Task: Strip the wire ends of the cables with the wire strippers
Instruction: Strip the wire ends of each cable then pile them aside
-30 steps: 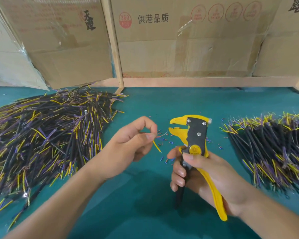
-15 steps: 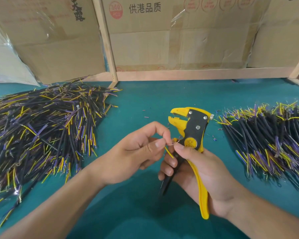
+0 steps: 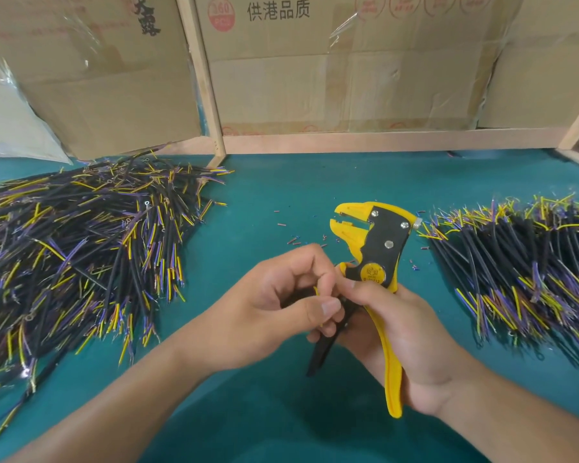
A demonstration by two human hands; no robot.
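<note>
Teal mat [image 3: 281, 195], cardboard boxes [image 3: 348, 71] behind | cable piles left [image 3: 81, 248] and right [image 3: 522, 262] | right hand [image 3: 405, 332] wrapped round yellow wire strippers [image 3: 378, 259], jaws apart | left hand [image 3: 274, 309] pinching a cable [image 3: 316, 290], mostly hidden, beside them.

Right hand [image 3: 411, 332] grips wire strippers [image 3: 376, 259]; left hand [image 3: 268, 309] perhaps pinching cable.

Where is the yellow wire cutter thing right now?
The wire strippers sit center-right in the head view, held upright in the right hand, between the two cable piles, beside the left hand.

Two cable piles [image 3: 81, 262] [image 3: 522, 269], one wire strippers [image 3: 378, 259], two hands [image 3: 264, 315] [image 3: 401, 335]
</note>
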